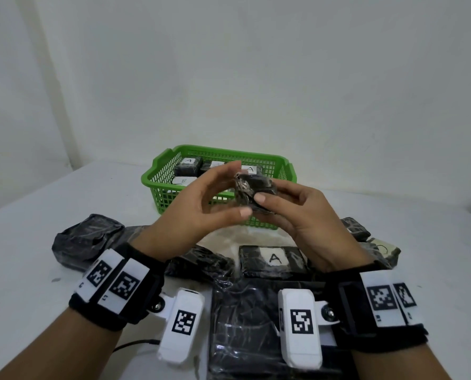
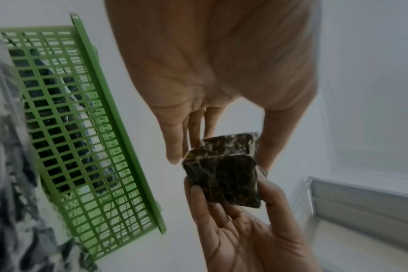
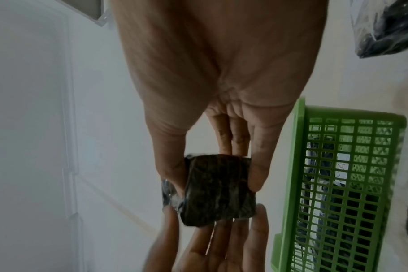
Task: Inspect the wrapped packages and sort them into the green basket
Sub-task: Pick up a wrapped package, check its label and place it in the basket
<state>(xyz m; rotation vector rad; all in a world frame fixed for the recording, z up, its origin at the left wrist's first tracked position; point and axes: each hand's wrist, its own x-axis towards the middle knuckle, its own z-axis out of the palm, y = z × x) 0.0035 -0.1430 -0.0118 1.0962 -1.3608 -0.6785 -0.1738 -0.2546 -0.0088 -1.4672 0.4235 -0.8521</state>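
Note:
In the head view both hands are raised in front of the green basket point(image 1: 217, 150), with a small black wrapped package point(image 1: 256, 192) between them. My right hand point(image 1: 267, 199) pinches the package between thumb and fingers, which the right wrist view shows on the package point(image 3: 217, 189). My left hand point(image 1: 241, 187) has straight fingers; its fingertips point(image 2: 174, 156) and thumb touch the package point(image 2: 224, 176) at its sides. No label shows on it. The basket point(image 2: 93, 128) holds several wrapped packages, one labelled A point(image 1: 189, 163) and one labelled B point(image 1: 183, 181).
On the white table lie more black wrapped packages: one labelled A point(image 1: 272, 260), a large one point(image 1: 250, 325) under my wrists, a lump point(image 1: 86, 239) at the left, and two point(image 1: 355, 227) at the right. A wall stands behind the basket.

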